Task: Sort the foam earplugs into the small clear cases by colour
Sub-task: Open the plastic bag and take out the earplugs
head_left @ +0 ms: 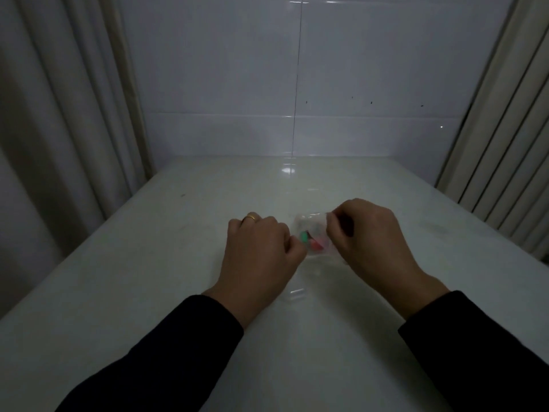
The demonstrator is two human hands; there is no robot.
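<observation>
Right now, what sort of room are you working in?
Probably a home nook, maybe a kitchen or washroom: glossy white tiled wall, pale curtains on both sides, and a white table.

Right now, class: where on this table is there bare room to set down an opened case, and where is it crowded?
Bare table lies left of the left hand, and beyond both hands toward the tiled wall. It is crowded between the left hand and right hand, around the clear case, and at another clear piece nearer.
</observation>
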